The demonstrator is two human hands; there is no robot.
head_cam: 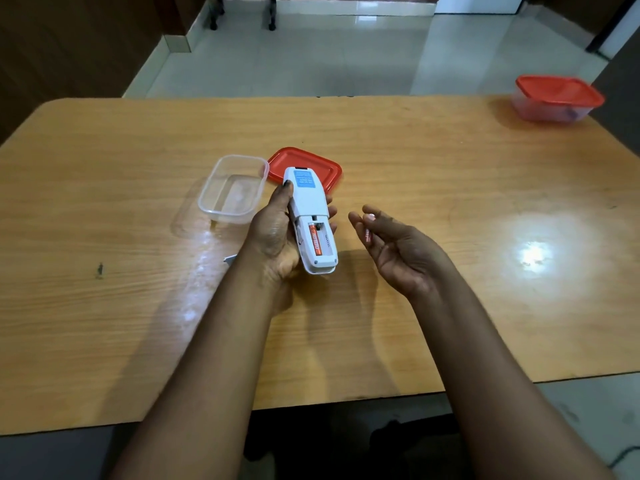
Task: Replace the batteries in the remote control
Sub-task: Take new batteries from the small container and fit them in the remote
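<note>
White remote control (309, 209), orange battery (316, 242), red lid (328, 168), wood-grain table (415, 168).

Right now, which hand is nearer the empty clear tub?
Left. The left hand, holding the remote, sits just right of the tub; the right hand, holding a battery, is further right, beyond the remote.

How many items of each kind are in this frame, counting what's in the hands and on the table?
Remote control, in the left hand: 1
Batteries: 2, one in the remote's compartment, one in the right hand fingers
Clear containers: 2, one open, one lidded at the far right
Loose red lid: 1
Total: 6
</note>
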